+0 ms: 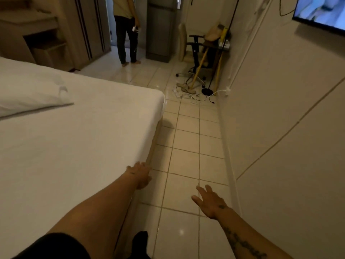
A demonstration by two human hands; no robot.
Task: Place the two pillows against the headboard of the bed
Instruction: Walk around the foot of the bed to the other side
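Observation:
A white pillow (31, 94) lies flat on the white bed (78, 146), at the left edge of the view; only one pillow shows and no headboard is in view. My left hand (141, 174) hangs at the bed's right side edge, fingers loosely spread, holding nothing. Over the tiled floor, my right hand (208, 201) is stretched forward with fingers apart and empty. Both hands are far from the pillow.
A tiled aisle (188, 146) runs between the bed and the right wall (280, 109). At its far end stand an office chair (197, 58), leaning sticks and tangled cables (194, 94). A person (127, 32) stands by a grey cabinet (160, 28). A screen (321, 12) hangs top right.

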